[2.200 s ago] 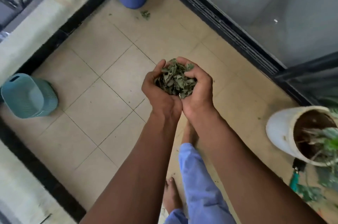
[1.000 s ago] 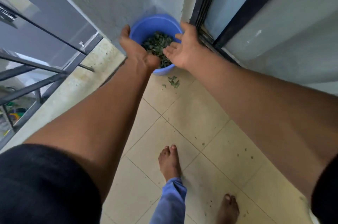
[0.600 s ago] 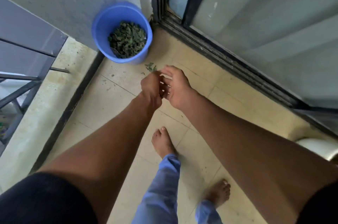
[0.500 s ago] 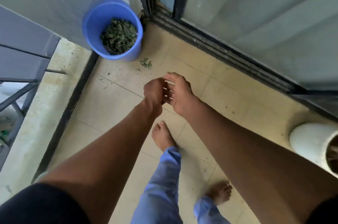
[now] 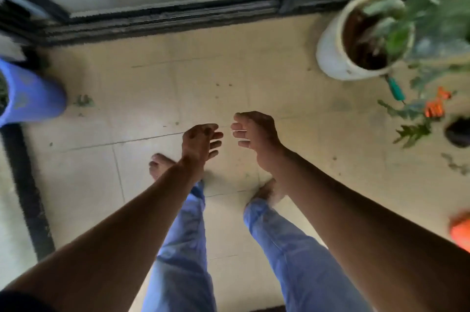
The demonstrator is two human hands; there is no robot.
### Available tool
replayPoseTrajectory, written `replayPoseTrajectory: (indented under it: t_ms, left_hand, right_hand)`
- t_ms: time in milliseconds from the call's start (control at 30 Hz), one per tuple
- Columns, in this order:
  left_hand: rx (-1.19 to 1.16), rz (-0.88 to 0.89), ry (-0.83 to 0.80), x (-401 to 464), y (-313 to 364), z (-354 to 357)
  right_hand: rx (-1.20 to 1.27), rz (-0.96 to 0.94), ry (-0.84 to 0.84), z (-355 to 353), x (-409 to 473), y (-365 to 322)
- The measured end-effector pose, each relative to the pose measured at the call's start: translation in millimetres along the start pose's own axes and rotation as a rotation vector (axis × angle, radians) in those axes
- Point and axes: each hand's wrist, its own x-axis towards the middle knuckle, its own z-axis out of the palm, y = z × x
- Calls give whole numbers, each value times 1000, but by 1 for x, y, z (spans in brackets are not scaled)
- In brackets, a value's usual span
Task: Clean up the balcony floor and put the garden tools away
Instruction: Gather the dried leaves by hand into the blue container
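head view looks straight down at the beige tiled balcony floor [image 5: 157,98], and the picture is somewhat blurred. both arms reach forward over the middle of the scene. the left hand [image 5: 201,142] has loosely curled fingers that hold nothing. the right hand [image 5: 254,136] is just beside it, not touching, with its fingers also loosely curled and nothing in them. below the hands are two bare feet and light blue trouser legs [image 5: 183,248].

at the far left edge stands a round blue plastic bucket [image 5: 30,95] with green leaves inside, only partly in view. a small clump of green leaf scraps [image 5: 84,101] lies on the tiles just beside it, to its right. small dark crumbs are scattered over the floor.

at the far right stands a white round plant pot [image 5: 330,52] with dark soil and a green plant. near this pot a garden tool with a teal handle [image 5: 395,89] lies on the floor, and next to it a small orange tool [image 5: 433,106] among cut green sprigs [image 5: 413,132]. a black sliding door track [image 5: 162,19] runs along the far side.
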Motion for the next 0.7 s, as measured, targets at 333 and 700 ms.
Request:
replayPoseTrajectory:
  t_ms: [333,700]
  left_hand:
    - [638,280,-322,-66,-33,263]
    - [916,319,-640,-123,-74,490]
  right_hand:
    - [440,29,334,-264,-17,59]
    - [768,20,764,-453,-28,83]
